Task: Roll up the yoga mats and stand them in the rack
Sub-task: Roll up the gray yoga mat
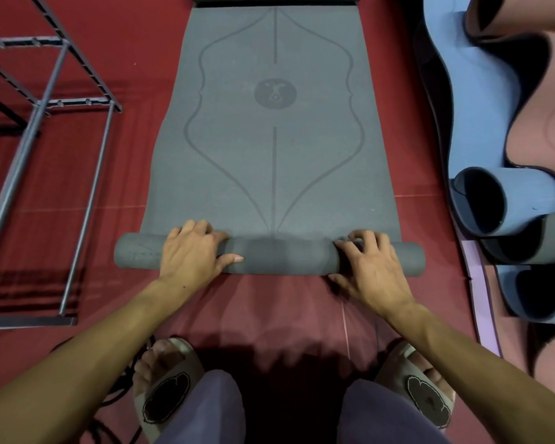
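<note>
One grey yoga mat (273, 149) is barely started on the red floor (77, 187): left hand (193, 251) and right hand (370, 267) curl over its near-edge roll; rack (45, 104) holds nothing visible.

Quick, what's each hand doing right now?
Left hand: fingers curled over the rolled end of the grey mat, holding it.
Right hand: the same, gripping the roll further right.
</note>
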Available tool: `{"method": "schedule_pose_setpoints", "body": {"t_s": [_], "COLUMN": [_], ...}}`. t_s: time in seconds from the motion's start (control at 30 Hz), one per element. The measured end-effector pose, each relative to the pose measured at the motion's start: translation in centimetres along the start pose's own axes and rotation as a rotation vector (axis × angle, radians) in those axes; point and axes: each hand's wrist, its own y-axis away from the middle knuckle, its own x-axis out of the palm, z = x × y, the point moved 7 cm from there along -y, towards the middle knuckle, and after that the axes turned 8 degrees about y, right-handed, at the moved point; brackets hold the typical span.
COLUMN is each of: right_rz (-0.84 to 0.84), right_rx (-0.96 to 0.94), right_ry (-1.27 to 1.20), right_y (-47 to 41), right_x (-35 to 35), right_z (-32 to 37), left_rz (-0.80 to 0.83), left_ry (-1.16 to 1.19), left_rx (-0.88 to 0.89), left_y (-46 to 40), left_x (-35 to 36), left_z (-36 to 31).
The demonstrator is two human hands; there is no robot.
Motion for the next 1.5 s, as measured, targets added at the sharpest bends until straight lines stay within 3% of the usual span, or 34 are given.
{"method": "schedule_pose_setpoints", "body": {"t_s": [0.2,0.43,0.6,0.8,1.07,1.3,1.5], "right_rz": [0.0,0.002,-0.056,0.067,0.174,0.342,0.668], "right_rx": [-0.047,-0.014,0.013,-0.065,-0.097,-0.112,-0.12], "right_ry": [0.073,0.077,-0.004,0.174,0.09,0.054,0.009], "right_y": [-1.5,-2.7,-2.1,-2.9,-4.5,-3.7,-2.5], "right_x": [-0.9,-1.2,-1.0,-0.2,-0.8,-0.3,0.1], "right_z": [0.3,0.1,-0.6,-1.9,-2.2,-2.9,-2.6], "left_rz": [-0.08,0.107,-0.008,-0.064,-0.016,0.216,0.494], "left_ry": [-0.061,-0.061,-0.075,0.018,0.126,0.189,0.232], "left_rx": [0.036,-0.004,0.024,0.029,0.052,0.035,0.015], "left_y": [1.2,-0.8,-0.6,-0.5,-1.3,-0.9,0.2], "left_x": [-0.5,1.2,0.4,0.3,0.8,1.4,2.3], "left_z": [-1.4,-0.7,-0.2,0.8,1.9,2.3,1.7]}}
